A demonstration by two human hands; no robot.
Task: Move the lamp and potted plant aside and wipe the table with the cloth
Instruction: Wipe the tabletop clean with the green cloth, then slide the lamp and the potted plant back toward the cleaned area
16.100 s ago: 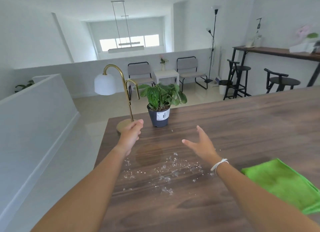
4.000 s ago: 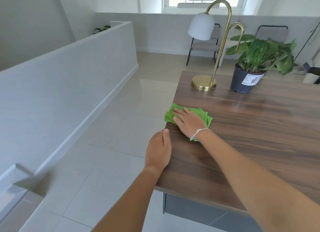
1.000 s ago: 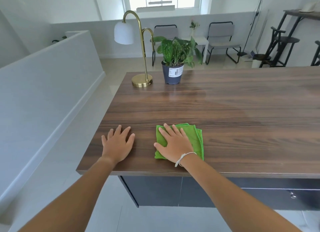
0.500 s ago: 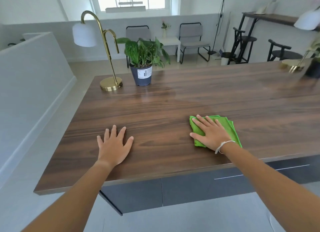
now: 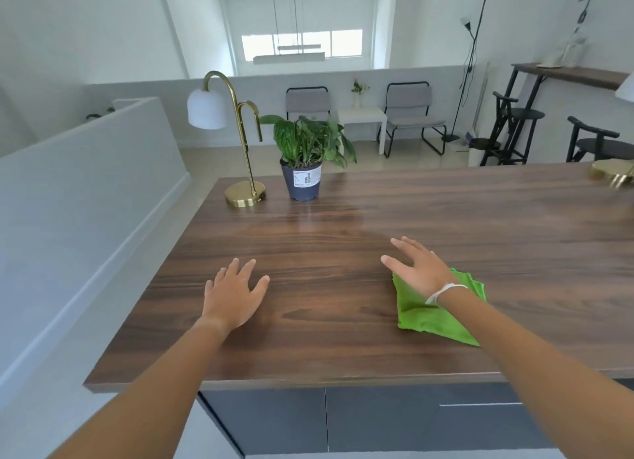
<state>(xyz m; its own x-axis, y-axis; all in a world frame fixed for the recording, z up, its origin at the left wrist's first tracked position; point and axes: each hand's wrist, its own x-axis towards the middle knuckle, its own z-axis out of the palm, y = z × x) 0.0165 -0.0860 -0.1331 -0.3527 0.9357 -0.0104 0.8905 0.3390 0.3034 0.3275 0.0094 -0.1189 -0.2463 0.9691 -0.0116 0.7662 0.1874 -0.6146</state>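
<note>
A brass lamp (image 5: pixel 244 193) with a white shade stands at the far left corner of the dark wooden table (image 5: pixel 343 349). Right beside it is a potted plant (image 5: pixel 302 180) in a dark pot with a white label. A green cloth (image 5: pixel 429 316) lies on the table near the front edge, towards the right. My right hand (image 5: pixel 417 270) hovers over the cloth's far left corner with fingers spread, holding nothing. My left hand (image 5: pixel 235 292) rests flat on the bare wood to the left, fingers apart.
A second brass lamp base (image 5: pixel 612 172) sits at the table's far right edge. Beyond the table are two grey chairs (image 5: pixel 410 115), a small white side table (image 5: pixel 362 117) and black bar stools (image 5: pixel 514 129). A low white wall (image 5: pixel 85 191) runs along the left.
My right hand has lifted off the cloth and spread forward; the cloth now lies loose and a bit crumpled. My left hand stays flat on the table.
</note>
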